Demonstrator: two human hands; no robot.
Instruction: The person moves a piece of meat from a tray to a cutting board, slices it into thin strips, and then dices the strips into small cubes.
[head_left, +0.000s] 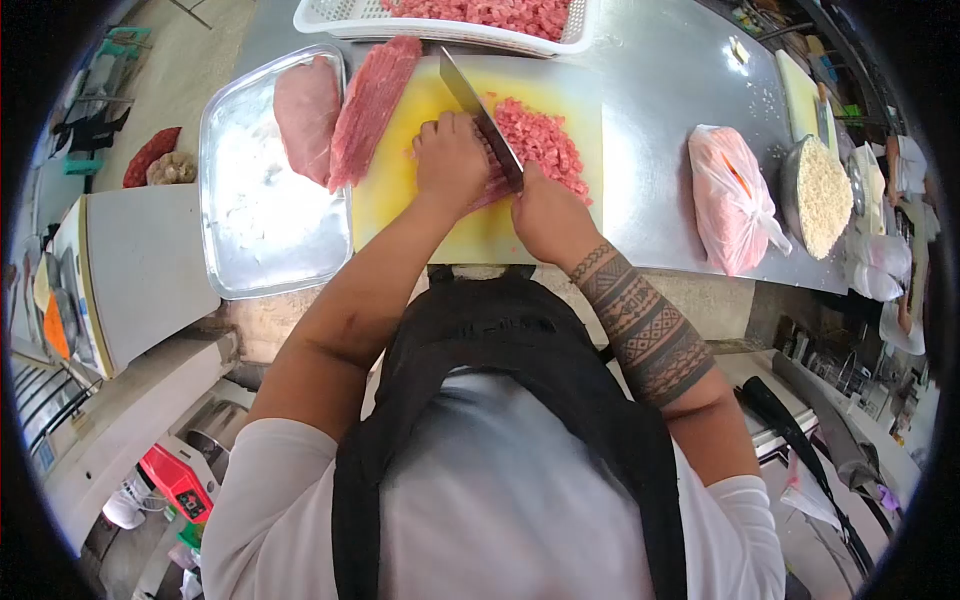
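Observation:
My right hand (pixel 555 213) is closed around the handle of a wide-bladed kitchen knife (pixel 480 118). The blade stands on edge over the yellow and white cutting board (pixel 400 225). Left of the blade, my left hand (pixel 450 158) presses with bent fingers on a piece of raw meat (pixel 492 185), mostly hidden under the hand and knife. Diced meat (pixel 540 140) lies in a heap right of the blade. A long slab of raw meat (pixel 375 105) rests on the board's left edge, against a paler piece (pixel 308 115) in the metal tray (pixel 235 225).
A white perforated basket (pixel 345 22) of diced meat stands behind the board. On the right of the metal table (pixel 645 120) sit a tied plastic bag of pink contents (pixel 730 200) and a bowl of pale grains (pixel 822 200). Another cutting board (pixel 798 95) with a knife lies beyond them.

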